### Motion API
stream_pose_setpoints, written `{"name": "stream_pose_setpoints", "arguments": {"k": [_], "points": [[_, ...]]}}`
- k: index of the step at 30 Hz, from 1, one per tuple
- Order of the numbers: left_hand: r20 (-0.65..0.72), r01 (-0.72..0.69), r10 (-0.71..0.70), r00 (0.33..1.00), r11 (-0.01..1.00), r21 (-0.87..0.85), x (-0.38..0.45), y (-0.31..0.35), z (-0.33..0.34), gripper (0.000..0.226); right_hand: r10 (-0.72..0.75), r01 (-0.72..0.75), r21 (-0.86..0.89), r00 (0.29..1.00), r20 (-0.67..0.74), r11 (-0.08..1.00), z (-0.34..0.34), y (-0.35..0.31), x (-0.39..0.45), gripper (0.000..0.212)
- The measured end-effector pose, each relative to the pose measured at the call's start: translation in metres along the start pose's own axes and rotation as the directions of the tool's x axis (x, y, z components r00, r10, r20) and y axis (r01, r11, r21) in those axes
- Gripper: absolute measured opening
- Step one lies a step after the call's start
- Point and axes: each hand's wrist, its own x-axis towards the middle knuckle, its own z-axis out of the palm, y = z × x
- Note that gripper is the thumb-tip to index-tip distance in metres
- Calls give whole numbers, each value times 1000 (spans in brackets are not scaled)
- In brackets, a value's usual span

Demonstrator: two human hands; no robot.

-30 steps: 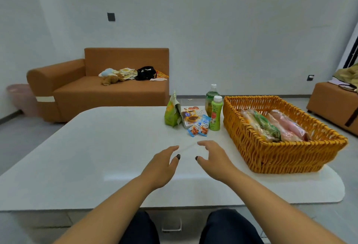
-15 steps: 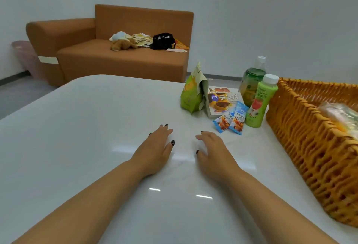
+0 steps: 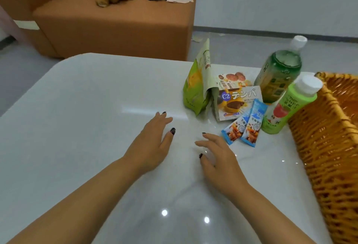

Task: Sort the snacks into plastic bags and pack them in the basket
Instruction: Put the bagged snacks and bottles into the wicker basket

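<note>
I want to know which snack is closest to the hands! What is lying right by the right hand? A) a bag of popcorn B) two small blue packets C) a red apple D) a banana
B: the two small blue packets lie flat on the table just beyond the right hand.

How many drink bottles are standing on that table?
2. A light green bottle with a white cap stands right beside the wicker basket; a larger dark green bottle stands just behind it. More could be hidden out of frame.
</note>
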Motion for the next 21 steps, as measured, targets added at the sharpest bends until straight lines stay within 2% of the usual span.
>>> {"name": "stream_pose_setpoints", "arguments": {"k": [3, 9, 13, 16, 21], "points": [[66, 25, -23, 998, 999, -22, -9, 39, -39, 47, 77, -78, 22, 997, 24, 997, -40, -35, -13, 36], [191, 31, -35, 981, 999, 24, -26, 140, -137, 49, 115, -115, 0, 993, 11, 993, -134, -130, -26, 35], [240, 28, -41, 970, 998, 56, -40, 188, -181, 43, 168, -165, -54, 985, 46, 985, -190, -184, -35, 39], [280, 45, -59, 958, 998, 54, -51, 216, -198, 41, 210, -203, -92, 975, 70, 975, -227, -203, -45, 40], [253, 89, -87, 964, 996, 6, -52, 256, -211, 40, 255, -243, -113, 961, 106, 963, -273, -210, -61, 42]]}}
